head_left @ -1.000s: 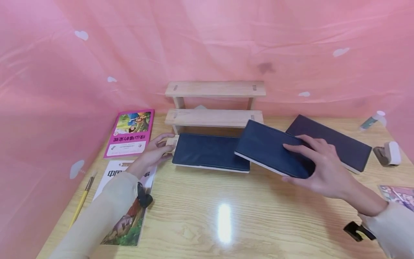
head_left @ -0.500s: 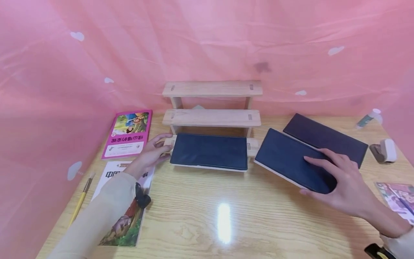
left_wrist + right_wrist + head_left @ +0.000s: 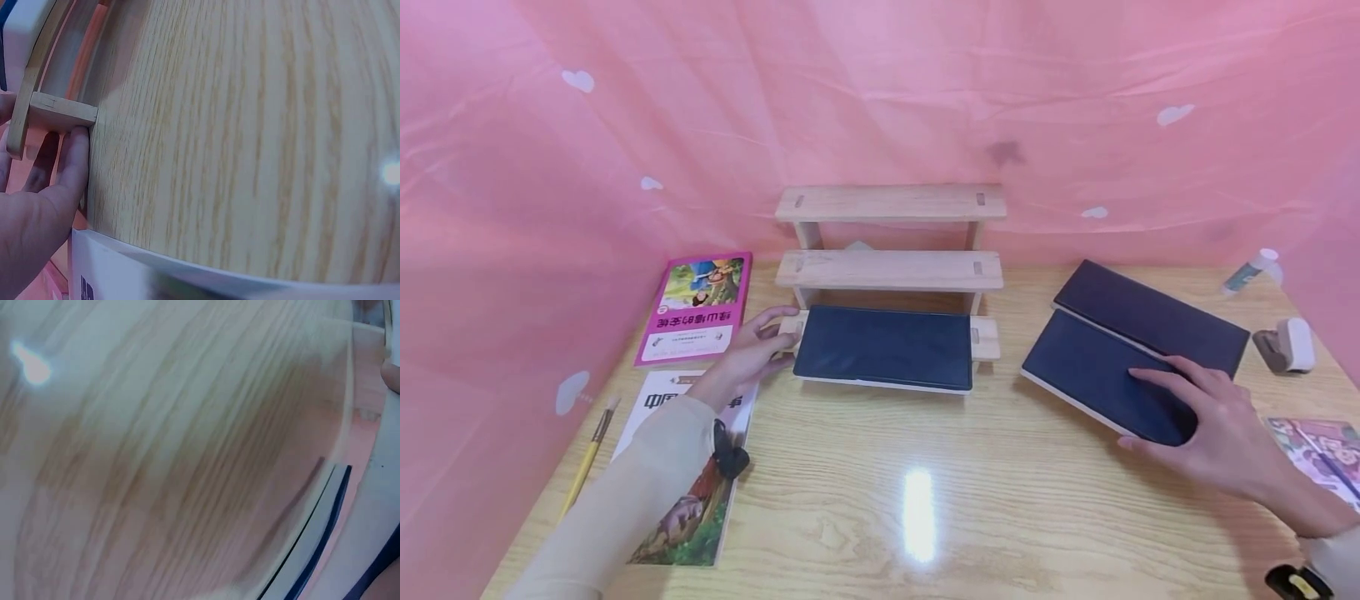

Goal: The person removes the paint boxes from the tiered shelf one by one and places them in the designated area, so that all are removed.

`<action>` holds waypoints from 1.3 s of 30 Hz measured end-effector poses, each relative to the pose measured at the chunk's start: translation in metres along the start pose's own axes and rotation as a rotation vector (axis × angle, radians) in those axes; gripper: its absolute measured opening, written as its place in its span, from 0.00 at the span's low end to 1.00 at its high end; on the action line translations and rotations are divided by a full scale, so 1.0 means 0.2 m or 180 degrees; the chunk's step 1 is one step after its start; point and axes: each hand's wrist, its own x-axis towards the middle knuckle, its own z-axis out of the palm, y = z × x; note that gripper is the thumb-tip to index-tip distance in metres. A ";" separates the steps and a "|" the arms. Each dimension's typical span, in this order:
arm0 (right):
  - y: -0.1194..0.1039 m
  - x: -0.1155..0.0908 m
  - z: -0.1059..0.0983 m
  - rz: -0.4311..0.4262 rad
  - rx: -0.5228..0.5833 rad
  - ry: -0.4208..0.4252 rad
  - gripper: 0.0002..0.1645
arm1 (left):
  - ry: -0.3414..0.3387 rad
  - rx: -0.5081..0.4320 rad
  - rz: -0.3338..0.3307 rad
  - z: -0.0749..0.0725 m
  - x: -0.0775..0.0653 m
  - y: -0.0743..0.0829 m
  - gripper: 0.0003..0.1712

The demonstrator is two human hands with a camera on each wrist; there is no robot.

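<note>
A three-tier wooden stand (image 3: 891, 268) stands near the back, with a dark blue notebook (image 3: 883, 346) lying on its lowest step. My left hand (image 3: 747, 354) holds that step's left end; in the left wrist view, fingers rest against the wooden leg (image 3: 62, 111). On the right, my right hand (image 3: 1228, 429) grips a second dark blue notebook (image 3: 1086, 375) by its right end, thumb at the near edge and fingers over the cover. This notebook overlaps a third dark notebook (image 3: 1157, 312) lying on the table behind it.
To the left lie a pink-covered book (image 3: 700, 308), a white-and-green book (image 3: 692, 533) and a yellow-handled brush (image 3: 587, 458). A glue stick (image 3: 1249, 272), a white-and-grey stapler-like item (image 3: 1288, 345) and a colourful booklet (image 3: 1315, 450) lie at the right. Pink cloth (image 3: 887, 108) hangs behind.
My right hand has carried its notebook rightward, away from the stand and down beside the third notebook. The left hand stays at the lowest step's end.
</note>
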 end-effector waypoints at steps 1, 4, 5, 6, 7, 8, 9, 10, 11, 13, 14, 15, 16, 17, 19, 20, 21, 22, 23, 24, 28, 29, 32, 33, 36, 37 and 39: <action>0.01 0.00 0.00 0.0010 -0.0026 -0.0025 0.50 | 0.0005 0.0005 0.0002 0.00 0.00 0.00 0.26; 0.03 0.01 0.02 0.0017 -0.0122 -0.0143 0.50 | 0.0012 0.0025 0.0021 0.00 -0.01 0.00 0.26; 0.04 0.01 0.02 0.0013 -0.0134 -0.0180 0.50 | 0.0014 0.0034 0.0032 0.00 -0.01 0.00 0.26; 0.04 0.02 0.02 0.0002 -0.0142 -0.0201 0.50 | 0.0012 0.0034 0.0039 0.00 -0.01 0.00 0.27; 0.05 0.02 0.03 -0.0003 -0.0144 -0.0222 0.50 | 0.0000 0.0031 0.0045 0.00 -0.01 0.00 0.27; 0.06 0.02 0.03 -0.0005 -0.0146 -0.0240 0.49 | -0.0005 0.0033 0.0044 0.00 -0.01 0.00 0.27; 0.07 0.02 0.04 -0.0007 -0.0149 -0.0251 0.49 | -0.0014 0.0033 0.0045 0.00 -0.01 0.00 0.27; 0.07 0.03 0.04 -0.0008 -0.0139 -0.0263 0.49 | -0.0021 0.0033 0.0044 0.00 -0.01 0.00 0.27; 0.08 0.03 0.05 -0.0010 -0.0129 -0.0266 0.49 | -0.0025 0.0025 0.0043 0.00 -0.01 0.00 0.27; 0.09 0.03 0.06 -0.0004 -0.0139 -0.0283 0.49 | -0.0034 0.0007 0.0037 0.00 0.00 0.00 0.27; 0.10 0.04 0.07 -0.0006 -0.0146 -0.0285 0.49 | -0.0033 0.0003 0.0037 0.00 0.00 0.00 0.26; 0.10 0.04 0.07 -0.0009 -0.0154 -0.0286 0.49 | -0.0037 -0.0010 0.0041 -0.01 0.00 0.00 0.26; 0.10 0.04 0.07 -0.0008 -0.0155 -0.0286 0.49 | -0.0026 -0.0009 0.0040 -0.01 0.00 0.00 0.26; 0.10 0.04 0.08 -0.0016 -0.0164 -0.0279 0.48 | -0.0026 -0.0003 0.0041 -0.01 0.00 0.00 0.26; 0.11 0.04 0.08 -0.0021 -0.0182 -0.0272 0.48 | -0.0021 0.0005 0.0037 -0.01 0.01 -0.01 0.25; 0.11 0.04 0.08 -0.0027 -0.0188 -0.0264 0.48 | -0.0022 0.0005 0.0032 -0.01 0.01 -0.01 0.25; 0.11 0.05 0.09 -0.0033 -0.0194 -0.0262 0.48 | -0.0026 0.0002 0.0029 -0.01 0.01 -0.01 0.25; 0.11 0.05 0.09 -0.0043 -0.0209 -0.0271 0.48 | -0.0022 0.0008 0.0025 -0.01 0.01 -0.01 0.26; 0.11 0.04 0.09 -0.0048 -0.0227 -0.0285 0.48 | -0.0033 -0.0004 0.0024 -0.01 0.01 -0.01 0.26; 0.11 0.04 0.09 -0.0051 -0.0243 -0.0300 0.48 | -0.0038 -0.0014 0.0022 -0.01 0.01 -0.01 0.26; 0.12 0.03 0.09 -0.0055 -0.0309 -0.0386 0.49 | -0.0055 -0.0017 0.0014 0.00 0.01 -0.01 0.27; 0.12 0.03 0.09 -0.0048 -0.0314 -0.0400 0.49 | -0.0055 -0.0019 0.0014 0.00 0.01 -0.01 0.27; 0.13 0.02 0.09 -0.0020 -0.0324 -0.0446 0.49 | -0.0050 0.0001 0.0012 0.00 0.02 -0.02 0.27; 0.13 0.02 0.09 -0.0012 -0.0330 -0.0467 0.49 | -0.0043 -0.0011 0.0012 0.00 0.02 -0.02 0.26; 0.13 0.03 0.09 0.0013 -0.0350 -0.0556 0.50 | -0.0017 -0.0001 0.0033 0.00 0.01 -0.02 0.26; 0.13 0.03 0.09 0.0020 -0.0355 -0.0587 0.51 | -0.0022 0.0007 0.0049 0.00 0.01 -0.02 0.26; 0.13 0.03 0.09 0.0031 -0.0361 -0.0636 0.52 | -0.0012 -0.0005 0.0067 -0.01 0.01 -0.02 0.26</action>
